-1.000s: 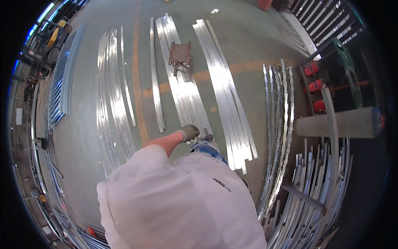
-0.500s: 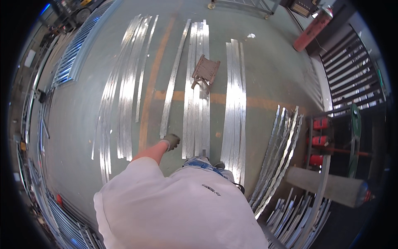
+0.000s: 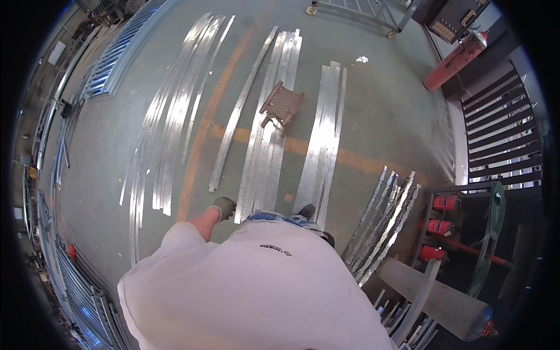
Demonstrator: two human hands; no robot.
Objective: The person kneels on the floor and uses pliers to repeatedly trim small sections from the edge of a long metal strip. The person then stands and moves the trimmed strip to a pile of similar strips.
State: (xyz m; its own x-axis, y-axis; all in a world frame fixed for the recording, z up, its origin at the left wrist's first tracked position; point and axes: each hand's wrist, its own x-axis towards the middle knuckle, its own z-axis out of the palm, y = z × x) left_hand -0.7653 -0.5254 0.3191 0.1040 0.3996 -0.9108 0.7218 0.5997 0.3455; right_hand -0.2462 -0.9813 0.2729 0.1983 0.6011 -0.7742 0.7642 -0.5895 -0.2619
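Note:
My left hand (image 3: 224, 208), in a grey-green work glove, hangs low near my left hip. Its fingers look loosely curled, and I see nothing in them. Just beyond and beside it are the near ends of a single long metal strip (image 3: 239, 114) and a bundle of flat silvery strips (image 3: 261, 157) on the floor. A small brown stool (image 3: 282, 104) stands over that bundle. My right hand is out of view, hidden behind my body in a white shirt.
More metal strips (image 3: 320, 134) lie at my right foot, and others (image 3: 184, 111) at left. Crinkled silvery strips (image 3: 382, 227) rest farther right. Beside them are a grey gas cylinder (image 3: 434, 297) and red canisters (image 3: 437, 226) on a rack. A red cylinder (image 3: 455, 61) leans at far right; a wheeled cart (image 3: 356, 11) stands ahead.
My view has turned a little, so the strips and stool appear slanted and shifted. The left hand has drawn back closer to my body, lower and farther left in view.

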